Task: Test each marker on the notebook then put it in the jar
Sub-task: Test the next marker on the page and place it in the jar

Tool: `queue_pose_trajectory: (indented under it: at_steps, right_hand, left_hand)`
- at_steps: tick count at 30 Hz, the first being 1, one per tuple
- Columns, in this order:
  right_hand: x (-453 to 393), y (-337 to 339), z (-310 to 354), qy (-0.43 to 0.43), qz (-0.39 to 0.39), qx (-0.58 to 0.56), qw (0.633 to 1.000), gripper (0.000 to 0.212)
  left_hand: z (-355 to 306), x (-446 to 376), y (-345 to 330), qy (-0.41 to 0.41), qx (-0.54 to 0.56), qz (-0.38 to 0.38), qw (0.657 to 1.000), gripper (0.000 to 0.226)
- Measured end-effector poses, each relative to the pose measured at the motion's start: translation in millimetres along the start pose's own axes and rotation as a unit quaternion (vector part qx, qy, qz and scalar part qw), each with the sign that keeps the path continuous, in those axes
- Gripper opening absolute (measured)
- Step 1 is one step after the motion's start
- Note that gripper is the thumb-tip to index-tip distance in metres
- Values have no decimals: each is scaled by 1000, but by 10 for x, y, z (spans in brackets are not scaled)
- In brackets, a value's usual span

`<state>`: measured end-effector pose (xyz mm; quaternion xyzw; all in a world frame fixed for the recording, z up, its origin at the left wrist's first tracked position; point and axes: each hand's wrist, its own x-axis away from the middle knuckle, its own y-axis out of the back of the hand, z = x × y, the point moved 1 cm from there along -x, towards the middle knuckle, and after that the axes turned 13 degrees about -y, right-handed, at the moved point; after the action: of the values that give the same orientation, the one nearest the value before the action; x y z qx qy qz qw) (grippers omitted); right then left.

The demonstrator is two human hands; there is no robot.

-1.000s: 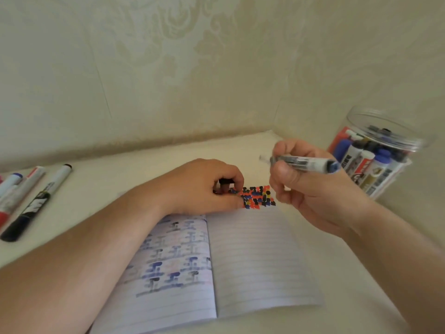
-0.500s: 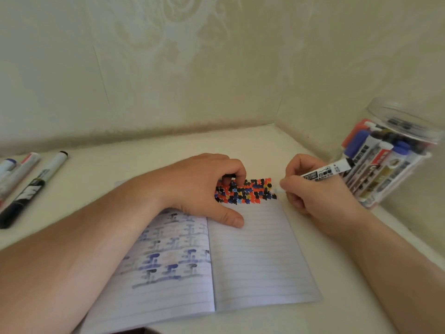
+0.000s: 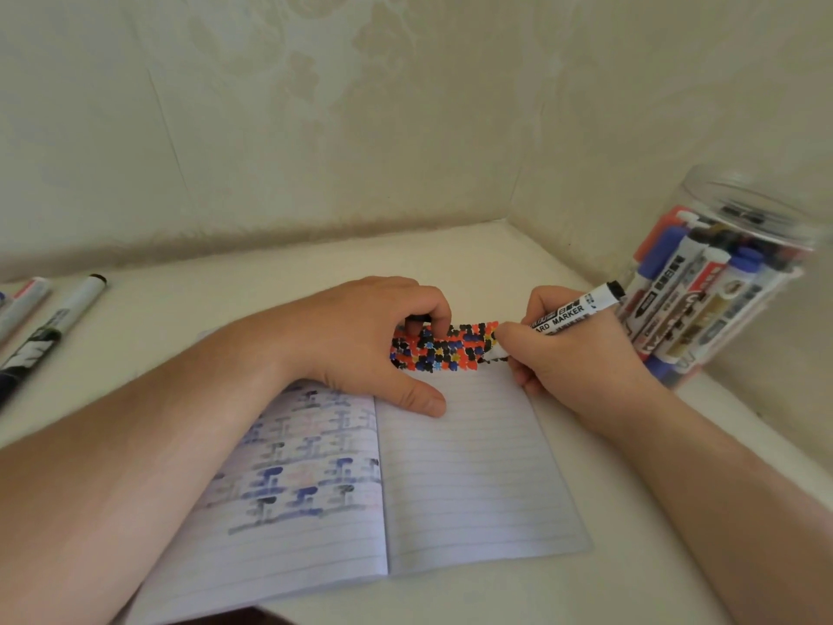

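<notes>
An open lined notebook (image 3: 473, 466) lies on the table, with a patch of red, black and blue test marks (image 3: 450, 349) at the top of its right page. My right hand (image 3: 581, 363) grips a white board marker (image 3: 569, 312) and holds its tip on the page at the right end of that patch. My left hand (image 3: 360, 336) rests on the notebook with the thumb flat on the page. Its curled fingers pinch a small black marker cap (image 3: 417, 318). A clear jar (image 3: 739, 245) with several markers in it stands at the right, just behind my right hand.
Loose markers lie at the left edge of the table: a black-capped one (image 3: 58, 320) and a red-marked one (image 3: 25, 304). Walls meet in a corner right behind the table. The notebook's left page shows ink bled through.
My right hand turned the marker from level in the air to tip down and lowered it onto the page. My left hand stayed on the notebook, and its thumb slid down.
</notes>
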<state>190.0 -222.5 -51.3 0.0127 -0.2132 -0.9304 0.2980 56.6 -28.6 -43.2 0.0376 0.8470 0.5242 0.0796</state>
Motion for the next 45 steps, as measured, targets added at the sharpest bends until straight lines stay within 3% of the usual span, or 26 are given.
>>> queue_pose_trajectory:
  at_steps: [18,45]
  right_hand:
    - [26,-25,28,17,-21,50,998,31]
    - [3,-5,-13,12,-11,31,999,32]
  left_hand:
    - [9,6,-5,-3,-4,-2,1000,69]
    - [7,16,-12,2,-1,-5,1000,67]
